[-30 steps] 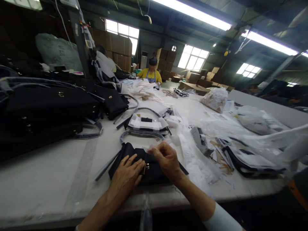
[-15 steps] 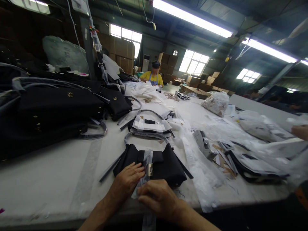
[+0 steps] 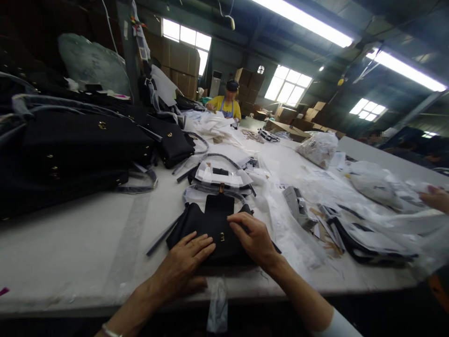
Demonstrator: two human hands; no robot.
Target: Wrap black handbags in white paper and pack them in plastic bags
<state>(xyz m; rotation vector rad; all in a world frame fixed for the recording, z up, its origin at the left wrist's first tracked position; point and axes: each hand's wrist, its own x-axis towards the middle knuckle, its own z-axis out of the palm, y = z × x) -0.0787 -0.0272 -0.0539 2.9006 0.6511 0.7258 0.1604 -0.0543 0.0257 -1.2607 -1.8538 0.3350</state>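
Observation:
A small black handbag [image 3: 210, 224] lies flat on the white table [image 3: 70, 243] right in front of me, its flap lifted back and a gold clasp [image 3: 222, 237] showing. My left hand [image 3: 185, 260] rests flat on the bag's near left part, fingers stretched out. My right hand [image 3: 254, 238] lies on the bag's right side, fingers curved over it beside the clasp. A strip of clear plastic film [image 3: 217, 304] hangs over the table's near edge below the bag.
Stacks of black handbags [image 3: 70, 150] fill the left side. Another wrapped bag [image 3: 220, 178] lies just beyond mine. Plastic bags and paper [image 3: 368, 187] cover the right half. A person in yellow [image 3: 228, 105] works at the far end; another person's hand [image 3: 435, 196] shows at right.
The flap of the bag has been lifted back and the clasp is bare. My right hand moved from the near edge up onto the bag. The plastic strip now hangs off the table edge.

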